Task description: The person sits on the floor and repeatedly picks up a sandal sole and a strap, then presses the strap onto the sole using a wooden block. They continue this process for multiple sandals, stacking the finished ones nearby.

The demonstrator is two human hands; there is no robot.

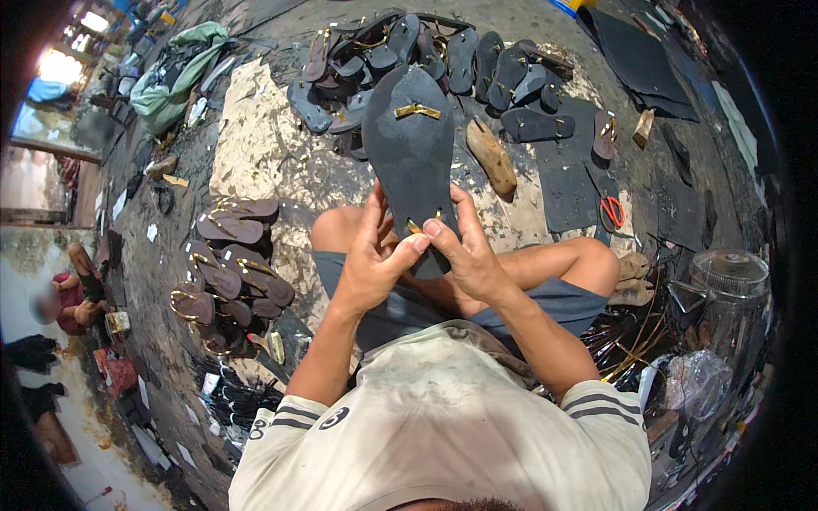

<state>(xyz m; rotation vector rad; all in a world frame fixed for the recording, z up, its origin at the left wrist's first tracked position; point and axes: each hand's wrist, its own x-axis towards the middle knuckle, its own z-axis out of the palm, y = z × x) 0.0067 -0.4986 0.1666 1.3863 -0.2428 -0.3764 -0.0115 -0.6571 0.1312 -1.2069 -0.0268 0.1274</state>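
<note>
A dark grey sandal sole (411, 162) is held up in front of me between both hands, its wide toe end pointing away. Gold strap ends lie folded on its face near the toe, and smaller gold ends stick out near the heel. My left hand (375, 255) grips the left edge of the heel part, thumb laid across the sole. On the opposite edge, my right hand (464, 251) is closed round it, its thumb pressing beside the gold ends. Fingers behind the sole are partly hidden. Beyond it lies a wooden foot form (491, 158) on the floor.
Several dark sandals (503, 77) are heaped ahead, and finished sandals with gold straps (234, 223) are stacked at left. Orange-handled scissors (611, 211) lie at right by black sheet pieces (567, 187). A fan (728, 274) stands far right; another person (72, 294) sits far left.
</note>
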